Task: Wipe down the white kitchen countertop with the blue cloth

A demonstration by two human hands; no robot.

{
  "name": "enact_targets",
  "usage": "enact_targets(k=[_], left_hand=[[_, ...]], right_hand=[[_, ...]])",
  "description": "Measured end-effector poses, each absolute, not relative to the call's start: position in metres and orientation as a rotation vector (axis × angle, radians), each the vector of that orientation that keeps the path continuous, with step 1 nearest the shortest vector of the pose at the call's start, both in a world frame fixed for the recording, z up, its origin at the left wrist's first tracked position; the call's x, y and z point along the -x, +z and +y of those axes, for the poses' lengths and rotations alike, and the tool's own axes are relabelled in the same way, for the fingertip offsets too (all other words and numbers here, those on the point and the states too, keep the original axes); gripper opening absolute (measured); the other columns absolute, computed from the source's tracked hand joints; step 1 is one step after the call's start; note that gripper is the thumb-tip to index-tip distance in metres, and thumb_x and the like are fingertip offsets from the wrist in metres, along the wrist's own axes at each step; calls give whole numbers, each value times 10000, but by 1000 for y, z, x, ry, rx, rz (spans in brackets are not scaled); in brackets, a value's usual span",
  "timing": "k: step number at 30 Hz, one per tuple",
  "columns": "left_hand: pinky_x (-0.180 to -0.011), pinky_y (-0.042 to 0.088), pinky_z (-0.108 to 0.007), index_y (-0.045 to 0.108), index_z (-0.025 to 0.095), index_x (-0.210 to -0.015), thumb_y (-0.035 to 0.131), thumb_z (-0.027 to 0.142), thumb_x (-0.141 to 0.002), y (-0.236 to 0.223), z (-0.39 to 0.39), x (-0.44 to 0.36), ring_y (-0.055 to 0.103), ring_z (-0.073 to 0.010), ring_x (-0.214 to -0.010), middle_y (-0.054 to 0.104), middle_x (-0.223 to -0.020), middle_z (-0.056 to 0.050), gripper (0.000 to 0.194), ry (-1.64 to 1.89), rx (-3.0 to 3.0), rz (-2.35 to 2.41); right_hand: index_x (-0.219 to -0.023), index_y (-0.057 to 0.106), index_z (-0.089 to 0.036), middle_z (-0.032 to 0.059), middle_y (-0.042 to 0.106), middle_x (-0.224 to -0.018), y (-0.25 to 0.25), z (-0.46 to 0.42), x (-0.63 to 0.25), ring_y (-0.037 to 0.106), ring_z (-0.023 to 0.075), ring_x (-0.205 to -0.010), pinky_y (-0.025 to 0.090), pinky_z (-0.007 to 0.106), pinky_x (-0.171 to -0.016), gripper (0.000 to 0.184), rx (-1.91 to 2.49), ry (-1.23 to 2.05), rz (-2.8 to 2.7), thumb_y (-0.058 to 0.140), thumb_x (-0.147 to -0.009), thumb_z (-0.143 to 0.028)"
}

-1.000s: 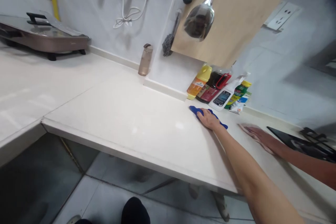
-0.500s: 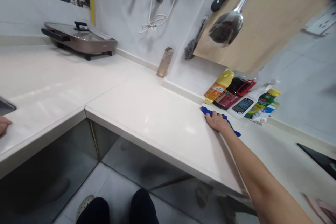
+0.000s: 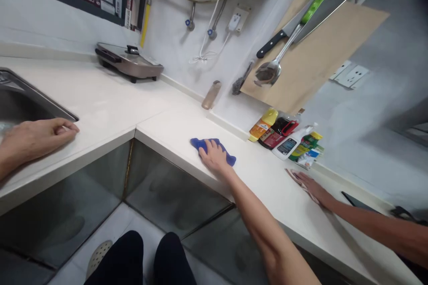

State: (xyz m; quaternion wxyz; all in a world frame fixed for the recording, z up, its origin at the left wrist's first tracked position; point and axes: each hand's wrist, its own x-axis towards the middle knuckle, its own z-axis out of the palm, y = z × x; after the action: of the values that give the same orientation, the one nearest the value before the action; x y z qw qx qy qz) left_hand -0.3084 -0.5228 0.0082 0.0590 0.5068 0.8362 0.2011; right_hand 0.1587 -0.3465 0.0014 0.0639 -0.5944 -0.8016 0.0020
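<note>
My right hand [image 3: 214,158] presses down on a blue cloth [image 3: 230,159] near the front edge of the white counter [image 3: 167,129], with the fingers together over the cloth. My left hand [image 3: 36,138] rests on the counter at the far left beside the sink [image 3: 20,100]; its fingers are loosely curled and hold nothing. Another person's hand [image 3: 309,185] lies on a pinkish cloth [image 3: 294,175] on the counter to the right.
Several bottles [image 3: 284,136] lean against the back wall. A brown tumbler [image 3: 210,95] stands in the corner and an electric pan [image 3: 129,61] sits at the back left. A cutting board [image 3: 317,53], a knife and a ladle hang above. A black hob [image 3: 357,201] lies far right.
My right hand has slid the blue cloth leftward, away from the bottles toward the counter's front edge. My left hand has come fully into view by the sink. The view has shifted.
</note>
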Motion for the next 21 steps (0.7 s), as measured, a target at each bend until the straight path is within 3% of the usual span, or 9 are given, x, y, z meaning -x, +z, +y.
enact_targets(k=[6, 9, 13, 17, 21], left_hand=[[-745, 369, -272, 640, 263, -1195, 428, 492, -843, 25, -539, 284, 559, -213, -860, 698, -877, 44, 471, 625, -1532, 2474], [-718, 361, -265, 650, 238, -1197, 440, 470, -849, 28, -544, 278, 543, -196, -820, 682, -833, 48, 468, 654, -1562, 2461], [-714, 353, -245, 657, 225, -1172, 430, 475, -877, 28, -546, 273, 524, -161, -801, 670, -808, 61, 448, 699, -1567, 2483], [-724, 356, -251, 655, 238, -1162, 446, 467, -864, 27, -543, 271, 513, -158, -781, 653, -764, 69, 429, 656, -1557, 2497], [-825, 413, -342, 658, 264, -1164, 426, 454, -866, 23, -537, 273, 495, -190, -775, 655, -799, 39, 423, 562, -1498, 2565]], right_hand=[[-1528, 375, -274, 102, 356, -1615, -7, -390, -197, 338, 341, -1470, 313, 588, -1170, 593, 1581, -29, -2531, 331, -1010, -559], [-1557, 298, -230, 128, 406, -1583, -13, -408, -241, 382, 304, -1458, 344, 550, -1178, 650, 1478, 0, -2515, 348, -1001, -564], [-1564, 265, -213, 141, 350, -1617, -22, -437, -311, 370, 278, -1475, 361, 504, -1194, 681, 1386, -23, -2451, 390, -984, -547], [-1511, 372, -289, 98, 398, -1597, -29, -463, -373, 430, 292, -1439, 416, 512, -1162, 585, 1289, -122, -2524, 466, -962, -467], [-1529, 347, -315, 102, 433, -1571, -32, -476, -404, 453, 326, -1419, 448, 555, -1126, 657, 1141, -329, -2619, 567, -913, -378]])
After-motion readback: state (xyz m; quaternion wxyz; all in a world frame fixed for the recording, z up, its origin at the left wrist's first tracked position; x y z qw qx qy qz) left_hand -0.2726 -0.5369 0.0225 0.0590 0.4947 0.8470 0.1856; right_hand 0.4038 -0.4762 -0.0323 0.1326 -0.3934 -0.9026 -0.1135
